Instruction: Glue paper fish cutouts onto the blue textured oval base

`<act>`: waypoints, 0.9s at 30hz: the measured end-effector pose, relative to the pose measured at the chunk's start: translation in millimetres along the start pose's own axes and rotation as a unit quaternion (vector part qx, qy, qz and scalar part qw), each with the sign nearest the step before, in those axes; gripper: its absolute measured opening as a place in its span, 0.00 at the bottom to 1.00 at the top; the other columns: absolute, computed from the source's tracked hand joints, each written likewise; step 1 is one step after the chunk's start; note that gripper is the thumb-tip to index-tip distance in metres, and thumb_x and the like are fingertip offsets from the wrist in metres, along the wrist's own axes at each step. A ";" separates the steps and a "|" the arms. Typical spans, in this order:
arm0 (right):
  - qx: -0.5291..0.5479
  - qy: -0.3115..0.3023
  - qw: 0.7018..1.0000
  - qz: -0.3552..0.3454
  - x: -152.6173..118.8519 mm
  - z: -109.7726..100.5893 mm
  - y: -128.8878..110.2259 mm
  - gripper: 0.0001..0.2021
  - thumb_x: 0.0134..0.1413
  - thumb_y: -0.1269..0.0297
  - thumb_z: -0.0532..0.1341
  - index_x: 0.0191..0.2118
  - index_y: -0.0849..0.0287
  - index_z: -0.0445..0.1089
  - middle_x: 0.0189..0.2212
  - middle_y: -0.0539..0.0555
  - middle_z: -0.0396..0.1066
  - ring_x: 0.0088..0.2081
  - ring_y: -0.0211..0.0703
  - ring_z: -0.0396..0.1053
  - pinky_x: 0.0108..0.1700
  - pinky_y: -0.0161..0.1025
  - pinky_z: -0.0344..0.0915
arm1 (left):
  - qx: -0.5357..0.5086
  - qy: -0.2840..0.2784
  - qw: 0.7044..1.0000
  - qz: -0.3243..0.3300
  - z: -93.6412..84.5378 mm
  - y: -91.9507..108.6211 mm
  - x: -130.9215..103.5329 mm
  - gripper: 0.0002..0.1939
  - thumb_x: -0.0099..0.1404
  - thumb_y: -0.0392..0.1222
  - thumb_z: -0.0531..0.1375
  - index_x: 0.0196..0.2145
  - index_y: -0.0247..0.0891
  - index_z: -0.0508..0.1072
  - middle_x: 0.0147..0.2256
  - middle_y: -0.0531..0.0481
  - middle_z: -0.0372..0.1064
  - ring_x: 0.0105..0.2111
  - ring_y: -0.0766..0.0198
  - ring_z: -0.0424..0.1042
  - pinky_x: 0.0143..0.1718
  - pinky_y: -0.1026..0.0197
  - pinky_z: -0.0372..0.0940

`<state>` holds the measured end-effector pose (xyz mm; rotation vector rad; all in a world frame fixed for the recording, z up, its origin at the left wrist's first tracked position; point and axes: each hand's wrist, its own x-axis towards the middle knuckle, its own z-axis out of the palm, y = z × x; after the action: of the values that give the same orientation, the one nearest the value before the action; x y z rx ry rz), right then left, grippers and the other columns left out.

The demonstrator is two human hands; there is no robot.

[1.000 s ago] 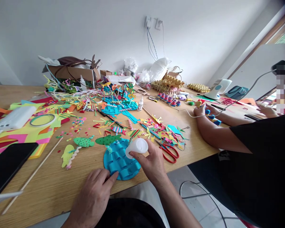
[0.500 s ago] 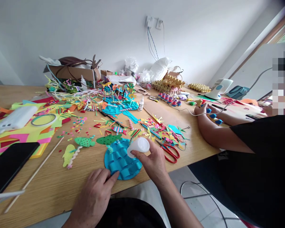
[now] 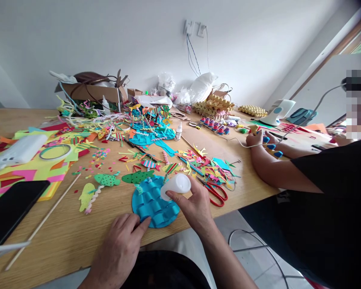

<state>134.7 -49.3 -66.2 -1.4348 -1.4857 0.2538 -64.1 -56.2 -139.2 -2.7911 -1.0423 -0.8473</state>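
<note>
A round blue paper piece (image 3: 155, 206) with raised strips lies on the wooden table near its front edge. My right hand (image 3: 195, 206) is closed around a white bottle (image 3: 177, 187), tilted over the right part of the blue piece; its tip is hidden. My left hand (image 3: 124, 233) rests at the lower left rim of the piece, thumb and index finger touching it; whether they pinch the rim is unclear. Behind the piece lies a dark green paper fish (image 3: 137, 176). A green spotted fish (image 3: 107, 179) and a yellow paper shape (image 3: 86, 196) lie to its left.
Red-handled scissors (image 3: 217, 194) and paper scraps (image 3: 218, 170) lie right of my right hand. A phone (image 3: 16, 208), a wooden stick (image 3: 45, 218) and coloured sheets (image 3: 27, 172) are on the left. Another person's arm (image 3: 263, 166) rests on the table at right.
The white bottle and my right hand have shifted very slightly. At the right, the other person's head and hands have moved a little. My left hand stays in place.
</note>
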 end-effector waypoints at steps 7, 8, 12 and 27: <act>0.000 0.006 1.000 0.007 0.5 -0.3 1.6 0.11 0.41 0.59 0.65 0.32 0.60 0.70 0.27 0.51 0.73 0.30 0.44 0.69 0.29 0.34 0.62 | 0.001 -0.007 1.000 -0.010 -0.8 0.3 -0.3 0.20 0.59 0.22 0.49 0.45 0.37 0.68 0.30 0.49 0.61 0.31 0.60 0.61 0.33 0.53 0.62; 0.001 0.005 1.000 0.007 0.5 -0.5 1.7 0.11 0.41 0.59 0.65 0.31 0.60 0.71 0.27 0.51 0.73 0.30 0.44 0.69 0.29 0.34 0.62 | 0.001 -0.005 1.000 -0.008 -1.0 0.4 -0.1 0.20 0.59 0.22 0.48 0.45 0.37 0.68 0.30 0.49 0.61 0.31 0.60 0.61 0.33 0.53 0.62; 0.009 -0.001 1.000 0.009 1.0 -0.3 2.7 0.11 0.40 0.60 0.65 0.32 0.60 0.70 0.27 0.51 0.72 0.29 0.44 0.69 0.30 0.35 0.62 | 0.004 0.001 1.000 -0.003 -1.8 0.9 1.2 0.20 0.60 0.23 0.48 0.45 0.37 0.68 0.30 0.48 0.61 0.30 0.60 0.61 0.32 0.53 0.62; 0.024 -0.004 0.999 0.030 1.5 -2.3 5.4 0.14 0.41 0.58 0.65 0.34 0.61 0.70 0.28 0.52 0.72 0.30 0.44 0.68 0.32 0.37 0.63 | 0.012 0.001 1.000 -0.005 -3.2 2.8 1.0 0.20 0.61 0.24 0.47 0.44 0.38 0.70 0.29 0.49 0.61 0.30 0.60 0.61 0.32 0.54 0.61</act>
<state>140.1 -47.7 -68.3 -1.4438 -1.4347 0.3306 -63.2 -58.5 -135.5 -2.7665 -1.0610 -0.8337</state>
